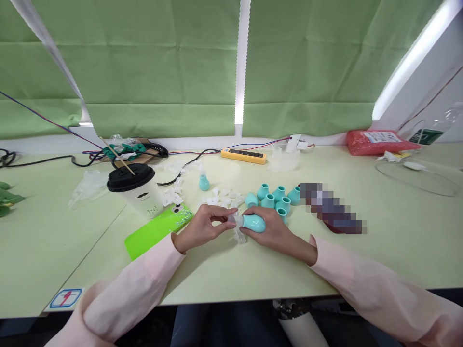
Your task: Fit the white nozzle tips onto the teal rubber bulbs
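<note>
Near the table's front, my right hand [272, 228] is wrapped round a glossy turquoise bulb [254, 223] lying on its side. My left hand [206, 225] pinches a translucent white piece [236, 220] at the bulb's narrow left end; the two parts touch. Just behind my right hand stand several turquoise pots [268, 201] with open tops. Small white pieces [226, 197] lie scattered beyond my fingers. A single turquoise bulb with a clear top [204, 182] stands farther back. Under my fingertips is a crumpled clear plastic scrap [239, 235].
A bright green phone case [155, 233] and a white cup with black lid [146, 197] are at the left. Behind lie a yellow power strip [243, 155] and cables. A blurred dark object [334, 212] and a red package [379, 142] are at the right.
</note>
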### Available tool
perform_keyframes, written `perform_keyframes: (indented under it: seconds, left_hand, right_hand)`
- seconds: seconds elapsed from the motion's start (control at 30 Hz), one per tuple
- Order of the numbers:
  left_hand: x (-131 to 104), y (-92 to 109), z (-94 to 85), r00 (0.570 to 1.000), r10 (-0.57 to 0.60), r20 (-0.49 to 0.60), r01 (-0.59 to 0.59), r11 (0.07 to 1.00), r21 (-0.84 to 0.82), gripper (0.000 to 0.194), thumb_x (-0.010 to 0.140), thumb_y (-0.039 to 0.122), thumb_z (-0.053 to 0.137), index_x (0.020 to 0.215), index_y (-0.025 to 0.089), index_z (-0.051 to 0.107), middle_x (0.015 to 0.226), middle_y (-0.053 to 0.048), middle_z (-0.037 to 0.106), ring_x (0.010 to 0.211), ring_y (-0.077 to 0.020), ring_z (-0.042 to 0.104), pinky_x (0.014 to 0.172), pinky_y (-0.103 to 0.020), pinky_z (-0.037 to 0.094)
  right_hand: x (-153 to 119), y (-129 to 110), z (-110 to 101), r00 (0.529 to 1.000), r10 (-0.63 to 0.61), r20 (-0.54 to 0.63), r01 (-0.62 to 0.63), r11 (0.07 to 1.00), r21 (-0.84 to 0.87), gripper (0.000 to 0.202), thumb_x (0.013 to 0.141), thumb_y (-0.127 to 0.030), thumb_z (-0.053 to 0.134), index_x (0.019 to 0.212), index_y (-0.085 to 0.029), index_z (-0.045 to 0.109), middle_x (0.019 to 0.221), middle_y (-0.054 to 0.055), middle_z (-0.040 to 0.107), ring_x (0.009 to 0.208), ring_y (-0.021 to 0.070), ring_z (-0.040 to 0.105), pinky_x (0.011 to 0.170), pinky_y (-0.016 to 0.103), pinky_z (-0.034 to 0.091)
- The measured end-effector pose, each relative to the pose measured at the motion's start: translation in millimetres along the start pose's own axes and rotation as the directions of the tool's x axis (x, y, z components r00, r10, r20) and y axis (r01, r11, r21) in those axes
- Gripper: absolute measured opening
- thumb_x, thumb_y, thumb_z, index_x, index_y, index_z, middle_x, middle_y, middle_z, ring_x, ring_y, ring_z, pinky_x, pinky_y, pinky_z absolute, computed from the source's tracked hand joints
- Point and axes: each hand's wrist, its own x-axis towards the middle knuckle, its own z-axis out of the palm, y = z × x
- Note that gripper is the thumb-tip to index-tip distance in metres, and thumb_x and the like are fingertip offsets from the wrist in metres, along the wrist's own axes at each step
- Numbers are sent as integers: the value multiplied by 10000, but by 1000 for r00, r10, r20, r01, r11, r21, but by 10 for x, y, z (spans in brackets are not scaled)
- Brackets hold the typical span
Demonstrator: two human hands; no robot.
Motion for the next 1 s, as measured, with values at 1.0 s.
perform_keyframes:
  seconds: [1.0]
  left_hand:
    - [128,-19,-384,978,118,-171,46,680,732,271,737,329,457,809,141,638,771,-77,592,773,-192,517,656,-297,407]
  right_hand:
    - [11,-114,-99,973,226,-49,-205,941,268,194,696,-362,554,802,-199,557,776,10,601,719,149,560,645,262,450]
